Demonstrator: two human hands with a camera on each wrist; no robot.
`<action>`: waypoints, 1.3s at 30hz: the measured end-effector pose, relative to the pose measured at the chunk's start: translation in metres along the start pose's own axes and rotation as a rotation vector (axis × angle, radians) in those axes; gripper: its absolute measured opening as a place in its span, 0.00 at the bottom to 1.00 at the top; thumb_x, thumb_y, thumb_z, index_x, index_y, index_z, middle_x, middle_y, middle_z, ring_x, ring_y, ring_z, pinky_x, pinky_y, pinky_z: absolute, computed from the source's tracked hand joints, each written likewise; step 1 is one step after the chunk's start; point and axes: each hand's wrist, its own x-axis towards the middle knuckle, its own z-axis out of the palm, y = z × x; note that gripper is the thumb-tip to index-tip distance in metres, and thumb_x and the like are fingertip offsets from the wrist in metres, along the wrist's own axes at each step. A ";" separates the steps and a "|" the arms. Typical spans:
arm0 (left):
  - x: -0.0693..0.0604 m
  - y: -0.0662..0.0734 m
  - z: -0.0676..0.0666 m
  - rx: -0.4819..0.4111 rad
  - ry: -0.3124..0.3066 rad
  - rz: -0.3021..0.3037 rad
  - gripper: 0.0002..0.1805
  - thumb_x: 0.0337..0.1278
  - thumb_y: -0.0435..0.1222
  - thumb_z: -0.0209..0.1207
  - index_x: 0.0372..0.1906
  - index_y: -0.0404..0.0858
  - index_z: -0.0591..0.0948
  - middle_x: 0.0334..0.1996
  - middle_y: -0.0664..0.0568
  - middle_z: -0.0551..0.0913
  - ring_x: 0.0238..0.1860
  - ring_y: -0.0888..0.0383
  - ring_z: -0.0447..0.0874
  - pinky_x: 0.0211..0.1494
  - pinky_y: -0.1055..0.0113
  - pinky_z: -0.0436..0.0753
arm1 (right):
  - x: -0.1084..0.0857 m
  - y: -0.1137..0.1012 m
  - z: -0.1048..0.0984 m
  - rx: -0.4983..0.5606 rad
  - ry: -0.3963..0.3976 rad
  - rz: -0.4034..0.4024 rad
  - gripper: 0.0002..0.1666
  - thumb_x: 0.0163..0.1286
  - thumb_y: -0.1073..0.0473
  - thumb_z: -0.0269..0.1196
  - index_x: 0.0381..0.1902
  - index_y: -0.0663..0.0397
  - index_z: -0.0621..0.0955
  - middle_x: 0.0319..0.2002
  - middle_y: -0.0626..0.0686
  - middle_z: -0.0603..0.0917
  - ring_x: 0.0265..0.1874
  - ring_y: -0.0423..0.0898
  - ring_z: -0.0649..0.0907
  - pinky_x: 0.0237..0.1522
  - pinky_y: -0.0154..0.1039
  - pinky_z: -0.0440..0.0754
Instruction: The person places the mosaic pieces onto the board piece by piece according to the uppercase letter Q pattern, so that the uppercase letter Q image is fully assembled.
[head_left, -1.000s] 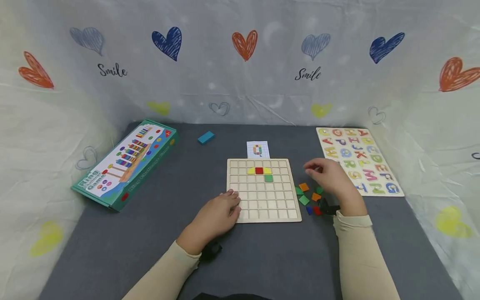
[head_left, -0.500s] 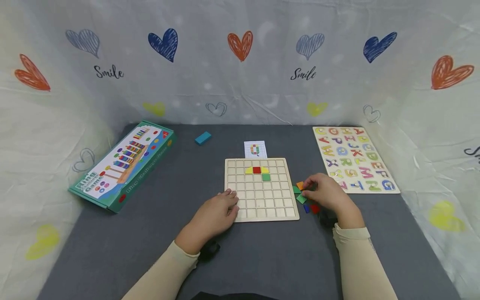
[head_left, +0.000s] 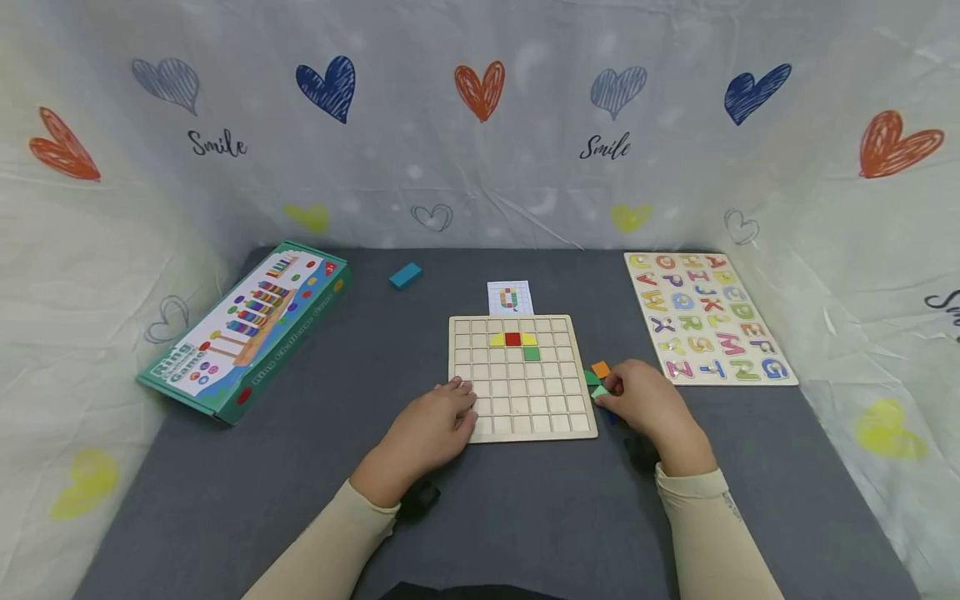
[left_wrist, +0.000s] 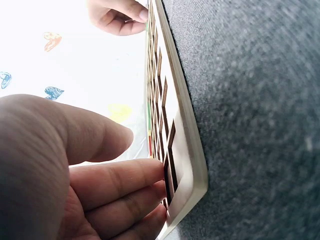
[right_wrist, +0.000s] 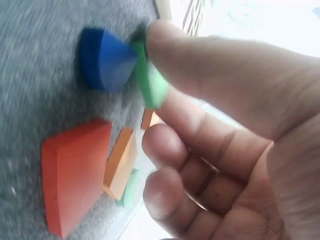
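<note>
My right hand (head_left: 654, 410) pinches a small green square tile (right_wrist: 151, 82) between thumb and forefinger, just off the right edge of the wooden grid board (head_left: 555, 402). My left hand (head_left: 423, 433) rests on the board's left edge, its fingertips touching the grid in the left wrist view. Towards the top of the board sit a red tile (head_left: 513, 339) with a yellow piece on either side, and a green tile (head_left: 532, 354) below the right one. Loose beside my right hand lie a blue piece (right_wrist: 100, 60), a red tile (right_wrist: 75, 175) and an orange tile (right_wrist: 120, 162).
A pattern card (head_left: 509, 297) lies against the board's far edge. To the right is an alphabet board (head_left: 708, 321); to the left, a green game box (head_left: 247, 329). A blue block (head_left: 406, 276) lies farther back on the grey tabletop (head_left: 525, 517).
My right hand has come down and left from above the loose pieces, and has taken hold of a green tile, which now appears tilted. My left hand stays on the board.
</note>
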 end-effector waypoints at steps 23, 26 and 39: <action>0.000 -0.004 0.001 -0.024 0.009 0.005 0.21 0.80 0.41 0.61 0.68 0.36 0.86 0.73 0.45 0.82 0.79 0.48 0.76 0.83 0.48 0.74 | 0.044 -0.051 -0.005 0.108 0.082 -0.208 0.03 0.79 0.63 0.67 0.47 0.53 0.86 0.42 0.54 0.89 0.38 0.51 0.84 0.44 0.51 0.84; 0.000 -0.003 0.002 -0.040 0.007 0.021 0.21 0.80 0.40 0.61 0.68 0.35 0.86 0.72 0.45 0.82 0.79 0.48 0.76 0.84 0.48 0.74 | 0.054 -0.058 0.007 0.108 0.046 -0.209 0.03 0.79 0.63 0.67 0.46 0.52 0.87 0.45 0.54 0.90 0.43 0.52 0.85 0.48 0.53 0.84; 0.000 -0.004 0.001 -0.024 0.009 0.015 0.22 0.80 0.41 0.61 0.69 0.35 0.86 0.74 0.45 0.81 0.80 0.48 0.75 0.84 0.48 0.73 | 0.057 -0.065 0.023 0.194 0.006 -0.197 0.02 0.80 0.61 0.67 0.46 0.52 0.87 0.41 0.52 0.88 0.38 0.48 0.83 0.45 0.48 0.85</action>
